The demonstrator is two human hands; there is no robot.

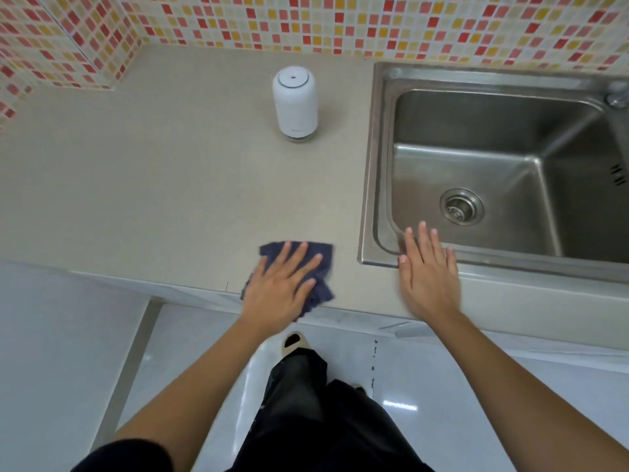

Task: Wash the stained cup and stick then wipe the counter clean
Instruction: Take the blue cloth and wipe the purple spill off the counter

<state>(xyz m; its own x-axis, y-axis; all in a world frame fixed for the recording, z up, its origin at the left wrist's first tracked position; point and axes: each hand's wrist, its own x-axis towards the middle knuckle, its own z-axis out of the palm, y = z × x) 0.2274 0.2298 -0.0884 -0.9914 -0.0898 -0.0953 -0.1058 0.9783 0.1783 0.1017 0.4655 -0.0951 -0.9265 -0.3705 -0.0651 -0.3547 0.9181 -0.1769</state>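
Now the left hand (282,284) presses the dark cloth (325,257) flat, fingers spread, at the counter (153,185) front edge; the right hand (427,270) lies open, empty, on the sink (381,158) rim. Overlapping strokes suit (cup, stick unseen).

cloth (323,257): dark navy blue | counter (153,185): plain beige | wall tiles (306,22): mosaic of red, pink, yellow and cream squares | canister (295,100): white | sink (510,158): silver steel | trousers (306,420): black | floor (51,335): glossy white
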